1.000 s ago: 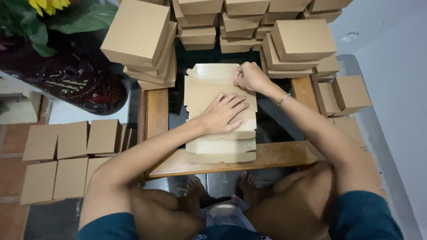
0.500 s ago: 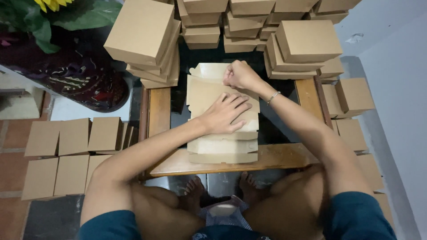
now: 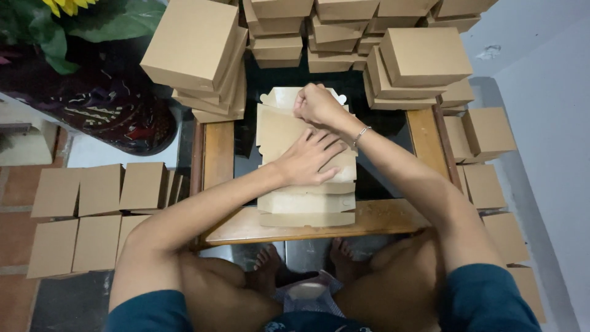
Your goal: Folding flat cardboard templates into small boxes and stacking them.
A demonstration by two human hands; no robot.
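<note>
A flat, unfolded brown cardboard box blank (image 3: 289,132) lies on top of a stack of similar blanks (image 3: 307,209) on a small wooden table with a dark glass top (image 3: 218,154). My left hand (image 3: 307,161) lies palm down on the middle of the top blank, fingers spread. My right hand (image 3: 314,103) is closed on the far flap of that blank and bends it upward.
Piles of finished brown boxes stand at the table's far side (image 3: 196,49), (image 3: 418,58). More boxes lie in rows on the floor at left (image 3: 98,190) and right (image 3: 485,154). A dark patterned vase with a sunflower (image 3: 92,104) is at far left. My bare knees and feet are below the table.
My right hand has shifted a little left along the far flap, folding it. My left hand stays pressed on the blank.
</note>
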